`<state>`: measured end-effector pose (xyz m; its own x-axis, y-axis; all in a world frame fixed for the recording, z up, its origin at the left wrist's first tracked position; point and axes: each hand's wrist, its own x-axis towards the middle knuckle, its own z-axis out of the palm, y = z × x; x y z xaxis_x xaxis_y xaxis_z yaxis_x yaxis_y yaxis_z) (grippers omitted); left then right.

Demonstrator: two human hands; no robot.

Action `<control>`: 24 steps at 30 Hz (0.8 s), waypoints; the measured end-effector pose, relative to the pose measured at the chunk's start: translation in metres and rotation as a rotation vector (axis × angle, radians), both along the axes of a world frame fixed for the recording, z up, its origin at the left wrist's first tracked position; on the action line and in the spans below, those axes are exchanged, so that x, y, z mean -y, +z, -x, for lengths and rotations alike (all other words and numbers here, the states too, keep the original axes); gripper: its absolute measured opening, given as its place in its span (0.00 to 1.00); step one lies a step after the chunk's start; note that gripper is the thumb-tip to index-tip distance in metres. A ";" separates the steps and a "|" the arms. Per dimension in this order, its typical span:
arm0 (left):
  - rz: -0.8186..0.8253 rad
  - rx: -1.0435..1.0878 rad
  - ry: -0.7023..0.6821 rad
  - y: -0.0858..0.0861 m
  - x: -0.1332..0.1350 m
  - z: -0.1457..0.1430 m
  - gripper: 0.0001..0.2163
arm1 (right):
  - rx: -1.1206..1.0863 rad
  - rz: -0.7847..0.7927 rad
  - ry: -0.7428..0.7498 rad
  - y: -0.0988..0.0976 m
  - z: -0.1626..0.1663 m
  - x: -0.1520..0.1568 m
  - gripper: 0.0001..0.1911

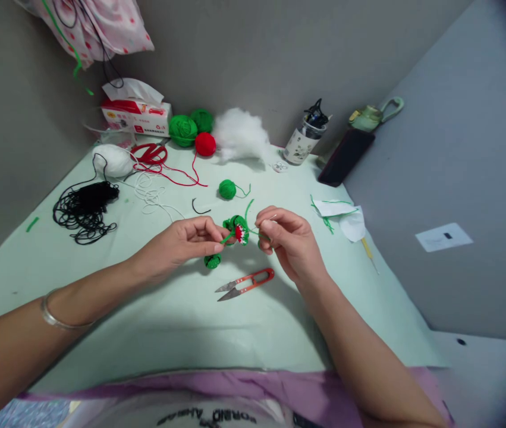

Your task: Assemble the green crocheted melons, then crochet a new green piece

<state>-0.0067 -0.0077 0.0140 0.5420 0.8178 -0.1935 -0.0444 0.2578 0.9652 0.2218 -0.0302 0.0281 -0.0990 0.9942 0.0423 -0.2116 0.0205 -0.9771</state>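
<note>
My left hand (197, 238) pinches a small green crocheted piece (238, 229) with a red and white patch facing me. Part of that piece is hidden behind the fingers. Between the fingertips of my right hand (286, 235) is a thin needle (272, 217), with green yarn (255, 231) stretching from the piece to the hand. A second small green crocheted bit with dark lines (212, 261) lies just below my left fingers; whether it is joined to the held piece I cannot tell. Thread snips (250, 282) with orange handles lie on the table below both hands.
Behind are a tissue box (139, 117), green yarn balls (184, 131), a red ball (205, 144) and white stuffing (241, 135). Left lie black yarn (85, 205), white yarn (113, 160) and red scissors (151, 154). Right stand a pen cup (301, 142) and a phone (346, 157); a yellow-handled hook (369, 252) lies nearer.
</note>
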 end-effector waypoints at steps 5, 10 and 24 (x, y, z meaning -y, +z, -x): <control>-0.019 -0.003 -0.015 -0.006 -0.001 0.001 0.08 | 0.141 -0.110 0.012 -0.003 0.013 0.008 0.02; -0.031 -0.020 -0.005 -0.008 -0.001 0.001 0.07 | 0.190 -0.105 -0.015 -0.006 0.015 0.007 0.03; -0.023 -0.027 0.021 -0.008 0.000 -0.001 0.08 | 0.221 -0.146 -0.041 -0.010 0.017 0.007 0.02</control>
<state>-0.0058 -0.0078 0.0064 0.5198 0.8333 -0.1883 -0.0237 0.2344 0.9719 0.2046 -0.0368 0.0182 -0.0812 0.9826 0.1671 0.0110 0.1685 -0.9856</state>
